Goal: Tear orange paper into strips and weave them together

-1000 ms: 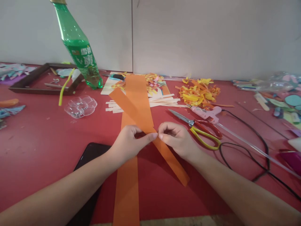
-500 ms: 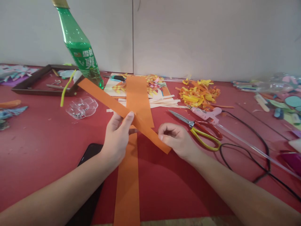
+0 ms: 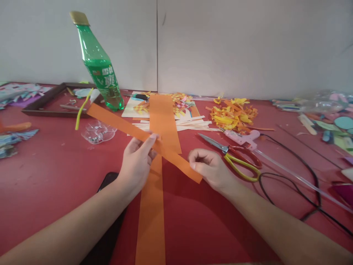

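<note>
An orange paper strip (image 3: 118, 125) slants across the middle of the view, above the table. My left hand (image 3: 139, 158) pinches it near its centre, thumb on top. At its lower right end, my right hand (image 3: 208, 167) grips the strip's edge between thumb and curled fingers. Behind the hands lies a wider orange paper piece (image 3: 164, 121), partly covered by the strip. Another long orange strip (image 3: 151, 221) runs from under my left hand toward the near edge. Scissors (image 3: 231, 154) with red and yellow handles rest just beyond my right hand.
A pink glue gun (image 3: 244, 138) and its black cord lie at right. A heap of yellow and orange paper scraps (image 3: 234, 114) sits behind. At left are a green bottle (image 3: 103, 81), a dark frame (image 3: 52, 110), a clear dish (image 3: 98, 132) and a black phone (image 3: 110, 180).
The view has tilted up slightly, so everything appears a little lower. Both hands keep their hold on the strip, with almost no shift relative to it.
</note>
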Available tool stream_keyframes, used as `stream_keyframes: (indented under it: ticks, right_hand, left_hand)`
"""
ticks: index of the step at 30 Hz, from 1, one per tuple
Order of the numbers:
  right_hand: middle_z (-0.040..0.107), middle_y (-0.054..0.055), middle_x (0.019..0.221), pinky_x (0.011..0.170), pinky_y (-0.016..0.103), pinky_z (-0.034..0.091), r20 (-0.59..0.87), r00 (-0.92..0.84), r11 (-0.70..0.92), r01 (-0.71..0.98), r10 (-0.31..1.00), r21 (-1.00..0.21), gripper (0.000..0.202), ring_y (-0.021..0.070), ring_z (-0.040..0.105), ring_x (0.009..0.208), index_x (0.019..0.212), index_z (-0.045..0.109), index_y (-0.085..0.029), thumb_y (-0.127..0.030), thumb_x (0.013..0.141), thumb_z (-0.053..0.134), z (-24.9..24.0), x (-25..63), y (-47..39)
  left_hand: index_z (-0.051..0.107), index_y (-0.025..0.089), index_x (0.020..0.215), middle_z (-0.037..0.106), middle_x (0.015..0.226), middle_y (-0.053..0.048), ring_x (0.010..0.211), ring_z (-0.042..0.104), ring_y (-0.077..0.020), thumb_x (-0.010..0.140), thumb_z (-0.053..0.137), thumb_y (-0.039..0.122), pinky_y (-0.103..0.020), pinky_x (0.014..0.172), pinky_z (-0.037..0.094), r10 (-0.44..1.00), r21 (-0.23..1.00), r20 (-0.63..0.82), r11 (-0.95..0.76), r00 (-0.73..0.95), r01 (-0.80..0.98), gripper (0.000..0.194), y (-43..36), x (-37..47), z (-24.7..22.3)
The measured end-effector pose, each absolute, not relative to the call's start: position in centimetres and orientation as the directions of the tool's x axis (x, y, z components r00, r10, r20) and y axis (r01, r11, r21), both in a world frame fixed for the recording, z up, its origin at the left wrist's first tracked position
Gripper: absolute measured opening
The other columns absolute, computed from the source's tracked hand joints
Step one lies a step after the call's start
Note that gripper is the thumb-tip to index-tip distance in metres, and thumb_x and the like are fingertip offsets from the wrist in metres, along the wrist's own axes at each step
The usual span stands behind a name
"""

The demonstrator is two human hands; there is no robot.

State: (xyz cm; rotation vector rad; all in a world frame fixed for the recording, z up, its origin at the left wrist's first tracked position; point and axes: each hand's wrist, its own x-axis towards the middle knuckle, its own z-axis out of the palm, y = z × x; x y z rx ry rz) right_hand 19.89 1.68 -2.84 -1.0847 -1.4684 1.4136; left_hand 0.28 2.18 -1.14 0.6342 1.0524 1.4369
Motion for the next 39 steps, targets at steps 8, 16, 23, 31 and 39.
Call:
stream_keyframes:
  ticks: [8,16,23,31,39]
  right_hand:
    - [0.048,-0.004,0.061,0.051,0.023,0.028,-0.031,-0.309,-0.039,-0.020,0.950,-0.999,0.008,0.0081,0.038,0.054,0.067,0.057,-0.017,-0.019,0.073,0.061,-3.1,19.9,1.6]
    - [0.054,-0.004,0.056,0.051,0.025,0.039,-0.052,-0.325,-0.098,-0.128,0.944,-0.987,0.008,0.0095,0.050,0.048,0.067,0.058,-0.018,-0.016,0.074,0.062,-3.8,20.0,1.9]
    - [0.055,-0.004,0.051,0.045,0.023,0.034,-0.020,-0.249,-0.109,-0.348,0.968,-0.931,0.011,0.0087,0.047,0.044,0.058,0.058,-0.018,-0.010,0.065,0.061,-3.0,19.8,2.3]
    - [0.061,0.001,0.060,0.049,0.026,0.042,-0.091,-0.304,-0.181,-0.281,0.948,-0.943,0.024,0.0117,0.053,0.050,0.076,0.072,-0.017,-0.039,0.080,0.066,-2.9,19.5,1.9]
    - [0.060,-0.002,0.060,0.053,0.024,0.043,-0.089,-0.205,-0.130,-0.192,0.975,-0.973,0.022,0.0110,0.051,0.053,0.069,0.068,-0.019,-0.038,0.080,0.069,-3.4,19.7,1.7]
  left_hand:
    - [0.074,0.016,0.086,0.073,0.096,-0.006,0.089,0.067,-0.0153,0.081,0.072,0.035,-0.024,0.077,0.054,0.976,0.862,-0.216,0.199,0.018,-0.466,0.020,1.7,0.5,-1.4]
    - [0.072,0.016,0.083,0.073,0.094,-0.004,0.090,0.068,-0.0138,0.078,0.076,0.033,-0.022,0.075,0.054,0.964,0.828,-0.210,0.087,-0.163,-0.554,0.018,2.1,0.0,-1.3]
    - [0.071,0.019,0.086,0.073,0.098,0.000,0.069,0.064,-0.0059,0.078,0.075,0.031,-0.015,0.061,0.052,0.944,0.792,-0.218,0.024,-0.247,-0.610,0.015,2.2,-0.1,-1.0]
    - [0.071,0.016,0.101,0.076,0.090,-0.010,0.080,0.070,-0.0176,0.089,0.059,0.047,-0.023,0.062,0.056,0.626,0.871,-0.256,0.479,0.736,-0.104,0.036,0.4,0.7,-0.5]
    - [0.064,0.016,0.103,0.069,0.102,-0.010,0.091,0.067,-0.0199,0.082,0.065,0.052,-0.024,0.063,0.055,0.539,0.890,-0.357,0.445,0.763,0.102,0.041,0.2,0.8,-0.3]
